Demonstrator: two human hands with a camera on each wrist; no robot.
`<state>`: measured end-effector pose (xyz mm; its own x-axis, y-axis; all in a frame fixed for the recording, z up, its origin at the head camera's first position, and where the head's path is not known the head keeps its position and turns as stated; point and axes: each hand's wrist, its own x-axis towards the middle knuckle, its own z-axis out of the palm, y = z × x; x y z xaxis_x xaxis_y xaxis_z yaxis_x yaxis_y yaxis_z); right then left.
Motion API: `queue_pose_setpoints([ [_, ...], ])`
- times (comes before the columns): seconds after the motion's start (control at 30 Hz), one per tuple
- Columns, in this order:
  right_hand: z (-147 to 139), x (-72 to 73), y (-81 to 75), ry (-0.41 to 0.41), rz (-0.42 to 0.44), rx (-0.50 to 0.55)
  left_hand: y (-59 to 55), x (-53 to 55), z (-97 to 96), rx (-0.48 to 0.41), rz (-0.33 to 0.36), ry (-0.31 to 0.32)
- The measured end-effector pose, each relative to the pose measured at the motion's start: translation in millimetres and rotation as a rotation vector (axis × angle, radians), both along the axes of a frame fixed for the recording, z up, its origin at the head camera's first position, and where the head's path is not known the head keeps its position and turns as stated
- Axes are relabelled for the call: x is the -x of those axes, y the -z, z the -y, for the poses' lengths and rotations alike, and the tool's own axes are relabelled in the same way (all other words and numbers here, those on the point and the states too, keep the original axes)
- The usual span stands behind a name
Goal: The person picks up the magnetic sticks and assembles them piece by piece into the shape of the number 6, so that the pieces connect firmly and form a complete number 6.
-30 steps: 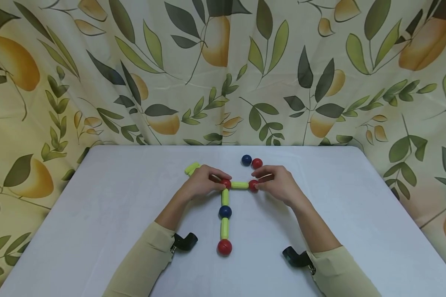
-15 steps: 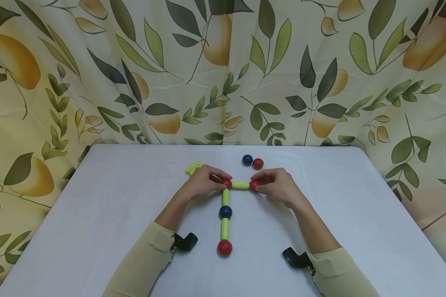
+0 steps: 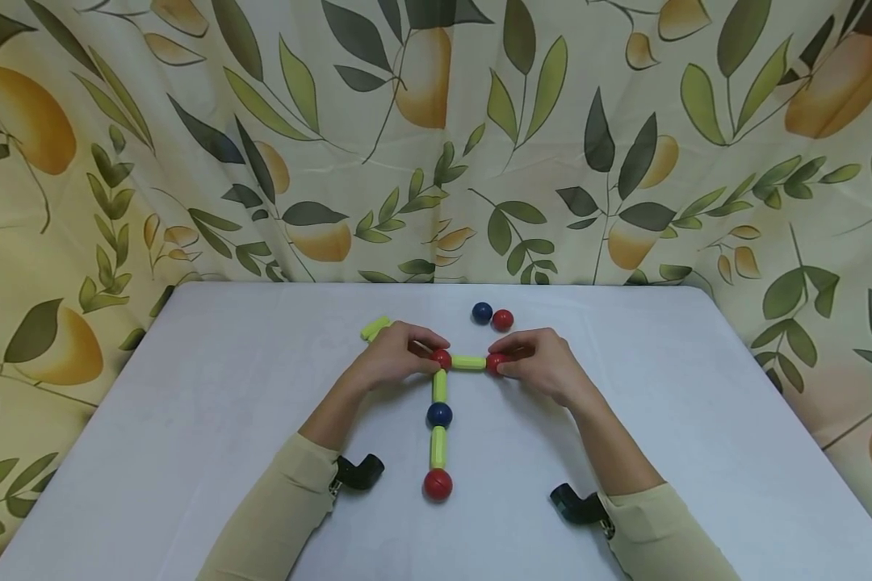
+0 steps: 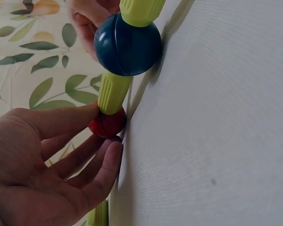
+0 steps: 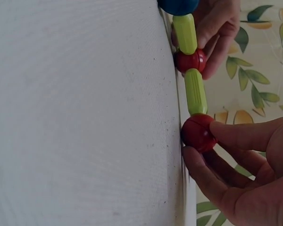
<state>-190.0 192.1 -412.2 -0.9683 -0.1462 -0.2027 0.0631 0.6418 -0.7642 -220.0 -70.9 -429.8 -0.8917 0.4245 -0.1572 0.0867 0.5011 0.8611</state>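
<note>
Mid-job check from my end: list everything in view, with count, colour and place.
Corner ball: one, red, where the L's two legs meet
Right-end ball: one, red, right end of the L
Middle ball: one, blue, midway down the near leg
Near-end ball: one, red, closest to the person
L sticks: three, yellow-green, between those balls
Loose balls: two, blue and red, side by side beyond the L
Loose sticks: at least two, yellow-green, partly hidden behind the left hand
Table: one, white, underneath
Patterned cloth: cream with leaves and fruit, behind
Wrist cameras: two, black, one per wrist
Sleeves: two, beige
Left hand grip: one, on the corner ball
Right hand grip: one, on the right-end ball
</note>
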Motion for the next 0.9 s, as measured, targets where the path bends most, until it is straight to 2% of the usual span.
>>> queue_pose_setpoints([
  [0.23, 0, 0.3, -0.4, -0.010, -0.004, -0.005, -2.4, 1.8, 4.3, 0.023, -0.017, -0.006],
  [0.67, -1, 1.0, -0.2, -0.004, 0.005, 0.001, -9.0, 10.6, 32.6, 0.041, -0.174, -0.114],
  [0.9, -1, 1.4, 0.3, -0.009, 0.001, 0.000, -12.2, 13.6, 43.0, 0.063, -0.214, -0.177],
])
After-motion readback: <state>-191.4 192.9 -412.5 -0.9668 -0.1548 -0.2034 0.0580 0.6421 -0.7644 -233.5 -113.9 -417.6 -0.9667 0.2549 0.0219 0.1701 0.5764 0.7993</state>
